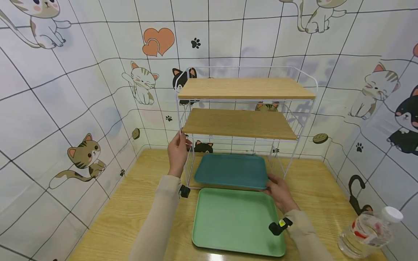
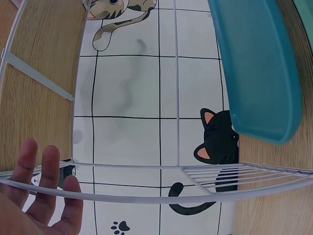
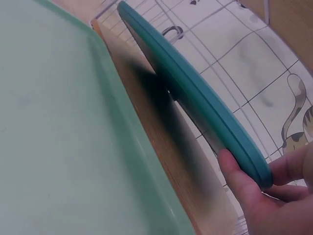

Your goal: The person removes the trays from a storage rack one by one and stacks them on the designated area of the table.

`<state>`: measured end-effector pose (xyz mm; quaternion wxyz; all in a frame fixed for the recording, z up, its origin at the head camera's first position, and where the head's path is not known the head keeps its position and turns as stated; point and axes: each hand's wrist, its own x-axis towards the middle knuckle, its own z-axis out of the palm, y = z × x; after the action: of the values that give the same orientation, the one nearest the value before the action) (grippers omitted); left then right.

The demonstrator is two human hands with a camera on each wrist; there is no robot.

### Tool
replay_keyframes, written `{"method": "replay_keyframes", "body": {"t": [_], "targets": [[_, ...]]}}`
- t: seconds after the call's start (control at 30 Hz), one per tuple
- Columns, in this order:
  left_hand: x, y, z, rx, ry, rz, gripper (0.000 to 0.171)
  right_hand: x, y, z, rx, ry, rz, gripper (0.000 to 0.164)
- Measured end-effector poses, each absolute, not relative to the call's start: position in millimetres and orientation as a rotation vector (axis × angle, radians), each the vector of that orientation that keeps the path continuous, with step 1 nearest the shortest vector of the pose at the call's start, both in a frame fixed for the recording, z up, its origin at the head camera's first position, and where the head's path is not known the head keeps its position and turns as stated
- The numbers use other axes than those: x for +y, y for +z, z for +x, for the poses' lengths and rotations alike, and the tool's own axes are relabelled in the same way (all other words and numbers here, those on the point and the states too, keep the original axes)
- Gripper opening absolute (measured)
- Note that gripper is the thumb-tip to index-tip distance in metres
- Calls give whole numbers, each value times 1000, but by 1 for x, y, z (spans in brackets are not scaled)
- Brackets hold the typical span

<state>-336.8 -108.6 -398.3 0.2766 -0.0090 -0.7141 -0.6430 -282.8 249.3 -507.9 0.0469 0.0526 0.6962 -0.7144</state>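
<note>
A white wire rack (image 1: pixel 246 97) with wooden shelves stands against the back wall. At its left side, my left hand (image 1: pixel 179 150) holds the frame beside the middle shelf (image 1: pixel 240 123); in the left wrist view its fingers (image 2: pixel 50 171) reach past the white wire. My right hand (image 1: pixel 279 192) pinches the teal tray (image 1: pixel 231 170) by its front right corner. That tray is inside the rack's lowest level, and in the right wrist view a gap shows between its underside and the bottom shelf (image 3: pixel 146 105). A light green tray (image 1: pixel 236 221) lies flat on the table in front of the rack.
On the wooden table (image 1: pixel 130 217), a clear bottle (image 1: pixel 365 233) with a white cap stands at the right front. A black hook-shaped thing (image 1: pixel 356 192) is behind it. Cat-patterned walls (image 1: pixel 228 40) enclose the table at the back and sides.
</note>
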Motion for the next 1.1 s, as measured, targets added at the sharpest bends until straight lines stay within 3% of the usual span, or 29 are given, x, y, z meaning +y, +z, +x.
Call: {"method": "replay_keyframes", "body": {"t": [1.1], "targets": [[-108, -398, -335, -1900, -1754, -26, 38, 256, -461, -228, 2137, -2216, 120, 61]]}}
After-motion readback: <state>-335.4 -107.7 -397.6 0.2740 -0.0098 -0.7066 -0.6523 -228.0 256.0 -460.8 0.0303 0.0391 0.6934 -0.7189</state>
